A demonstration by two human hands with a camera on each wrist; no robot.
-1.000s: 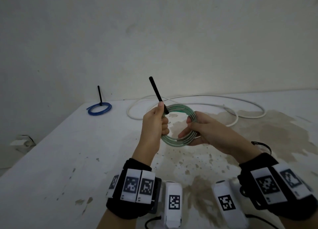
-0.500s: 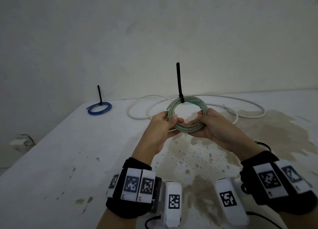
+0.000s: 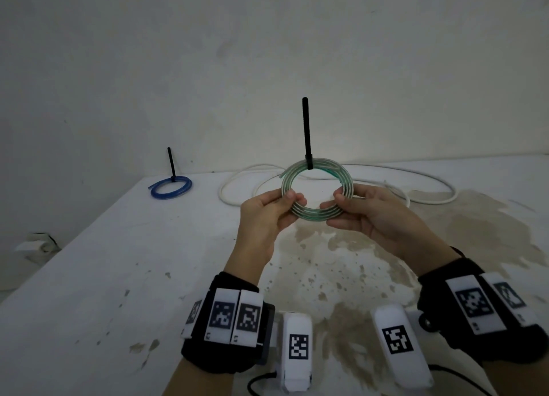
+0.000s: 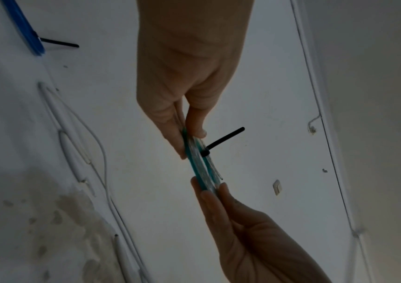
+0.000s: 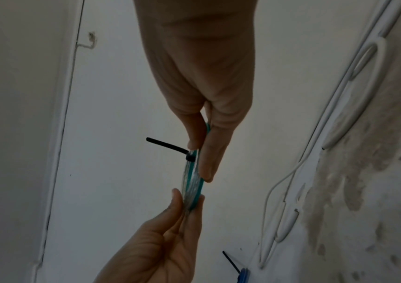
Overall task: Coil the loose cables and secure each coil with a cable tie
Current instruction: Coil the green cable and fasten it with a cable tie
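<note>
Stained white table (image 3: pixel 89 276), blue coil (image 3: pixel 170 185), loose white cable (image 3: pixel 430 201), both hands (image 3: pixel 315 217) pinching tied green coil (image 3: pixel 346 184)

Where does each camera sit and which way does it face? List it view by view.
Head: on the person's head, looking forward and down at the table; shows the left hand, the right hand and both wristbands.
Left wrist: looks along the left hand to the green coil; the right hand enters below.
Right wrist: looks along the right hand; the left hand enters below.
All views share the green coil with its black cable tie and the blue coil.
</note>
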